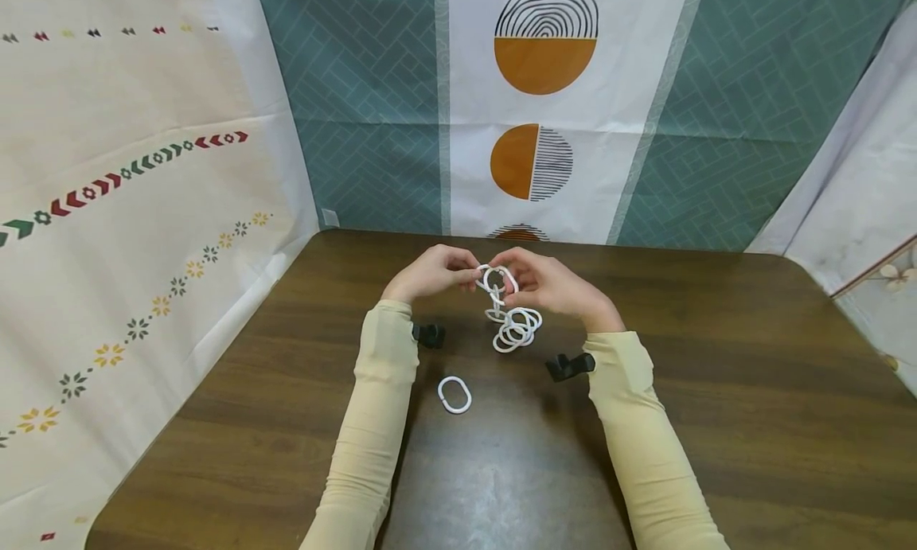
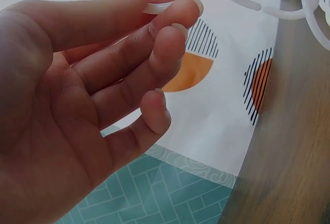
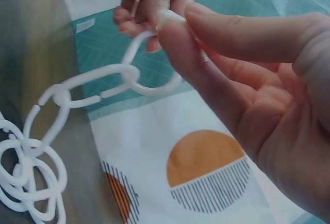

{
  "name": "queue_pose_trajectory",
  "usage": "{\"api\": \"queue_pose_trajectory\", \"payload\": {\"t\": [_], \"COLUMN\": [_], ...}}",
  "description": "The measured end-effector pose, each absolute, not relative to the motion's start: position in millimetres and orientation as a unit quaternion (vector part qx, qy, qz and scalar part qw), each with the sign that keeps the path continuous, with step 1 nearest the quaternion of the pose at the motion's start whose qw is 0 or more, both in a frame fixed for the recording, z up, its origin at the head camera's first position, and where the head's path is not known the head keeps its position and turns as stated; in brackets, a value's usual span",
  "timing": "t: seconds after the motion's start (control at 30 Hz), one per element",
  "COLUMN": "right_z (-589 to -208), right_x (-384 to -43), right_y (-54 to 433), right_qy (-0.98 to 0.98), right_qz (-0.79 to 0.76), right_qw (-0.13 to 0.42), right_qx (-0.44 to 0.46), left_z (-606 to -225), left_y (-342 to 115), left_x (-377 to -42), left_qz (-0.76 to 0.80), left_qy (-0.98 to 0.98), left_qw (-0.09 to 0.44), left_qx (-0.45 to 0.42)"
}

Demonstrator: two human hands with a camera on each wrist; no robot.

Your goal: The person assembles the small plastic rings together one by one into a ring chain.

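Note:
My left hand pinches a white oval chain link between thumb and fingertips. Facing it, my right hand has thumb and index finger closed on a white link, most of it hidden by the fingers. The two hands are close together above the table. From between them a chain of joined white links slopes down to a heap of links on the tabletop. In the left wrist view, the other fingers of my left hand are loosely bent.
One loose white link lies on the brown wooden table, nearer than the hands and between the forearms. A patterned curtain hangs behind the table's far edge. Another light cloth hangs along the left side.

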State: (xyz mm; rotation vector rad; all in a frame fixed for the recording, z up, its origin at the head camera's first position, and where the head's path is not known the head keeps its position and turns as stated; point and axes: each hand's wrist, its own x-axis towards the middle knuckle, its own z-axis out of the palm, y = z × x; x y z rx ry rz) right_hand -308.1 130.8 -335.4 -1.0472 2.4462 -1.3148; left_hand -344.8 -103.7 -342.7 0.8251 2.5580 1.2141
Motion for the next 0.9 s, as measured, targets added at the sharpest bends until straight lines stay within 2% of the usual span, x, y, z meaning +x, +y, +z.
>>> {"api": "queue_pose_trajectory", "payload": {"t": [0.2, 0.4, 0.9], "right_z": [-333.6, -336.6, -340.0], "right_x": [-310.3, -315.0, -314.8], "right_y": [135.6, 137.0, 137.7], "right_qy": [0.808, 0.801, 0.814], "right_qz": [-0.493, -0.519, -0.509], "right_qw": [0.044, 0.038, 0.078], "right_qx": [-0.319, -0.297, -0.269], "left_z": [-344.5, -342.5, -341.5], "left_y": [-104.0, -104.4, -99.0], "left_x": [-345.0, -343.4, -343.2], "left_qz": [0.409, 0.408, 0.403], "left_qy": [0.864, 0.863, 0.861], "left_qw": [0.088, 0.085, 0.091], "left_qx": [0.281, 0.284, 0.297]}}
